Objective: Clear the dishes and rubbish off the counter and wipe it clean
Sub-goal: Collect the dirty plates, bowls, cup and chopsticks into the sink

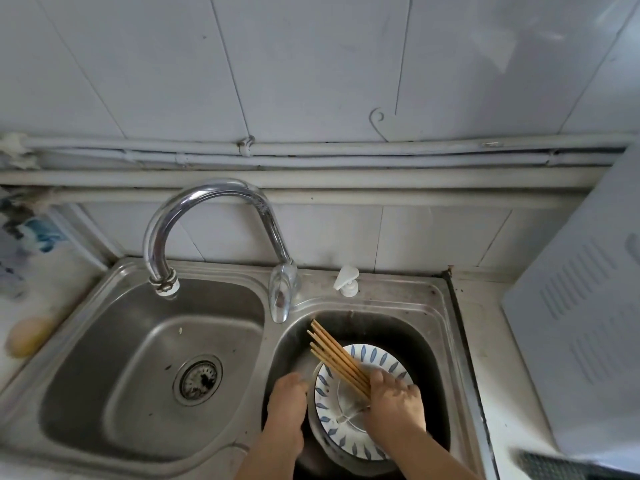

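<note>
No readable text, labels or numbers anywhere.

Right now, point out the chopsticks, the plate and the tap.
chopsticks (pixel 332 351): head view, middle of the bundle.
plate (pixel 381 356): head view, patterned far rim.
tap (pixel 207 192): head view, top of the arch.

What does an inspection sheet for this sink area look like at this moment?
Surface: steel double sink; left basin holds only a drain strainer; counter at right looks grimy along the sink edge.
Job's things: leaf-patterned plate in the right basin; bundle of chopsticks lying across it.
Clutter: pale rounded object at far left, too blurred to identify; soap pump behind the right basin.
Grips: right hand closed on the chopsticks; left hand at the plate's edge, grip unclear.
Cables: nothing seen.
Surroundings: tap, wall pipes, white appliance at right.
</note>
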